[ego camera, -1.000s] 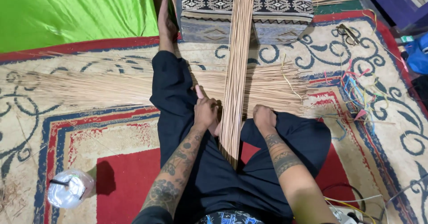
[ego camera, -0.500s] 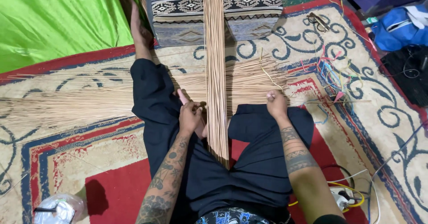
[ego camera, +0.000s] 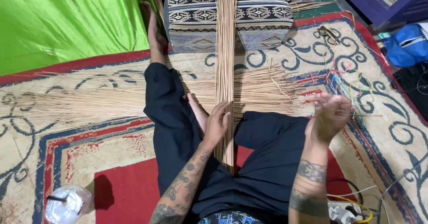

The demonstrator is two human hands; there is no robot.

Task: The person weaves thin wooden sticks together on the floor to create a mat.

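My left hand pressed dry, matt, straw-pale reed sticks over my matt black cloth trousers, with woven patterned carpet below and smooth green fabric upper left.

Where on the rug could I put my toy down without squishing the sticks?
The red rug patch between the plastic cup and the dark trouser leg is bare. Bare too is the swirly rug right of the right hand. The middle is crowded: stick bundle, crosswise sticks and left hand.
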